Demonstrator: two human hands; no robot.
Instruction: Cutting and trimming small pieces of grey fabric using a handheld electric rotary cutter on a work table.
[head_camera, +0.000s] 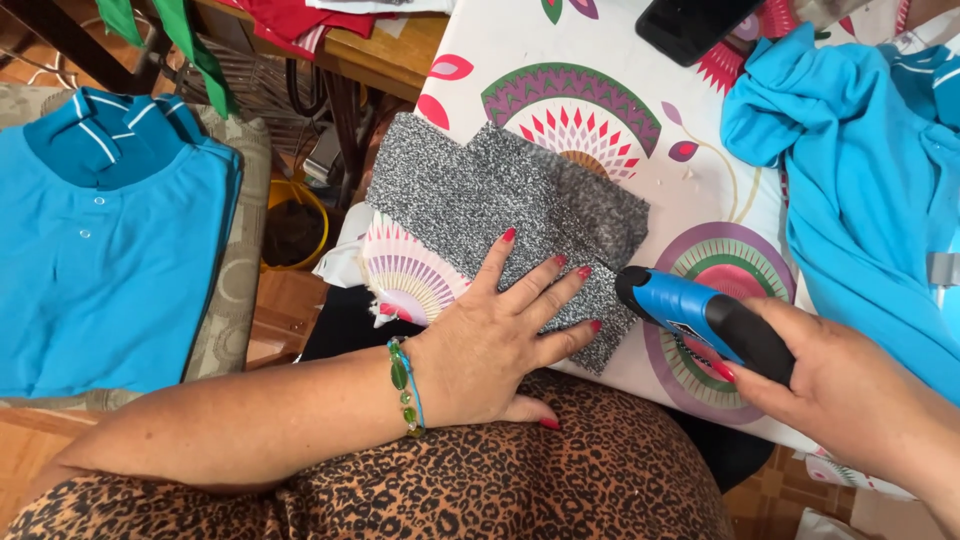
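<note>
the left hand (490, 345) lies flat with its grip spread apart on the grey speckled cloth (500, 205), which rests at the near edge of the table (700, 210) with a flowered cover. the right hand (840, 385) has its grip clamped on a blue and black tool (700, 320), whose tip is just beside the cloth. a light blue shirt (870, 190) lies at the right of the table, and a black phone (690, 25) at its far edge.

**A crowded sewing corner**

We see a tabletop (640, 90) under a white cloth printed with bright fans, a wooden table (385, 55) behind it, a yellow bucket (295, 225) below, and reddish tiled floor (270, 315) beside a beige cushioned seat (235, 290).
</note>
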